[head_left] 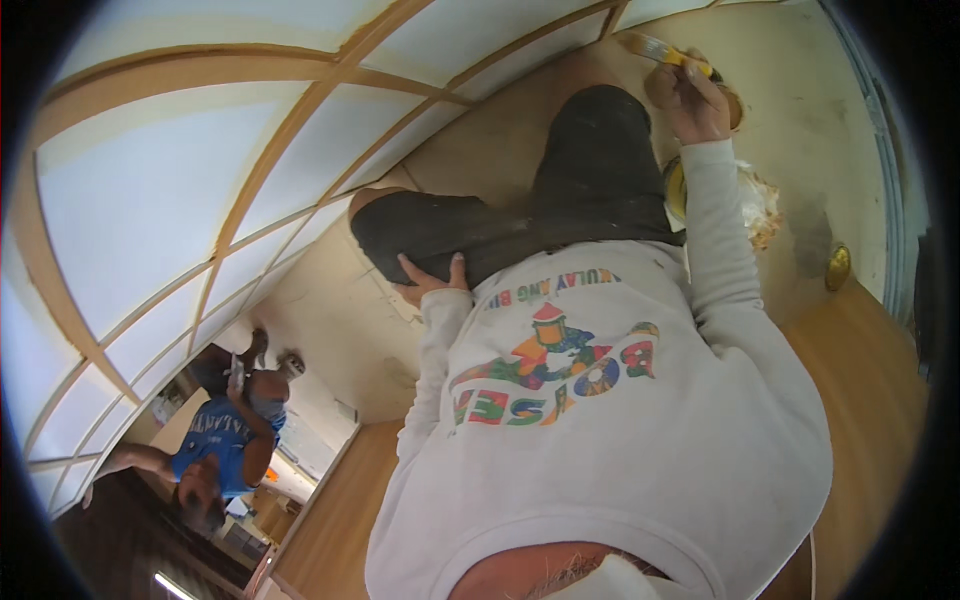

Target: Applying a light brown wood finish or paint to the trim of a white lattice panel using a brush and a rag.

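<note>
My right hand (pixel 690 102) is at the upper right, its fingers closed round the yellow handle of a paintbrush (pixel 655 50). The bristle end points left, near the bottom of a wood-framed panel (pixel 340 72). Just behind the hand shows part of a brown rounded thing I cannot make out. My left hand (pixel 432 282) rests on my dark shorts (pixel 440 235), fingers spread and holding nothing. Beside my right sleeve, a yellowish round container (pixel 675 190) is mostly hidden. Next to it lies a crumpled, whitish, stained wrap or rag (pixel 760 208).
The lattice of wooden strips and white panes curves along my left and front. A round brass-coloured knob (pixel 838 267) is at the right, near a bluish-grey edge strip (pixel 880 150). At the lower left, another person in a blue top (pixel 212 445) crouches, holding something in one hand.
</note>
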A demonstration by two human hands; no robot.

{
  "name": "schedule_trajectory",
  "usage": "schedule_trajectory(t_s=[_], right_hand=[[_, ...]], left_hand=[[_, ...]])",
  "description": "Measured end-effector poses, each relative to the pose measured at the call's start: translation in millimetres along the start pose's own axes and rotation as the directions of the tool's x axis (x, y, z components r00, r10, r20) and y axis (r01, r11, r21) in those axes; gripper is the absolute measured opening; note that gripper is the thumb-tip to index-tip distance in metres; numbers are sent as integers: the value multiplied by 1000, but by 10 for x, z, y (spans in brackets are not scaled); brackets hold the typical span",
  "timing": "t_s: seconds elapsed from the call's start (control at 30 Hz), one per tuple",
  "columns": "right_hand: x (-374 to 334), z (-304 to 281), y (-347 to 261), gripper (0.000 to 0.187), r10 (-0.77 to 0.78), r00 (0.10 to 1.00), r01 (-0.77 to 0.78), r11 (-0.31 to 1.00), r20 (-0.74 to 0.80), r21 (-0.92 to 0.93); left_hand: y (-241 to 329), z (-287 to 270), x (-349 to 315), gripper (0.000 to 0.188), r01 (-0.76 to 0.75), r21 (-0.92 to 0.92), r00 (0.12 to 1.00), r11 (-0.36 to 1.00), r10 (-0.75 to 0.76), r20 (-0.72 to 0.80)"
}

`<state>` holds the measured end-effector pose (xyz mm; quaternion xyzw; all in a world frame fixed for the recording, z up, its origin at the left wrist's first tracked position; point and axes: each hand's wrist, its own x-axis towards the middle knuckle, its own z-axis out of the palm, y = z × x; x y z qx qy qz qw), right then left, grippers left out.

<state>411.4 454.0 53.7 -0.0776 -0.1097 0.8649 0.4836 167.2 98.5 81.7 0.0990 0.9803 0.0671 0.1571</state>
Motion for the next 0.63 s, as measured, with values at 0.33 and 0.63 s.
schedule_trajectory(t_s=[0.33, 0.63], right_hand=[[501, 1559, 617, 29, -148, 872, 182, 983, 467, -28], [774, 737, 1055, 44, -243, 628, 261, 961, 739, 94]], left_hand=[[676, -777, 23, 81, -753, 87, 654, 652, 728, 205], [1353, -286, 151, 77, -946, 189, 321, 265, 665, 674]])
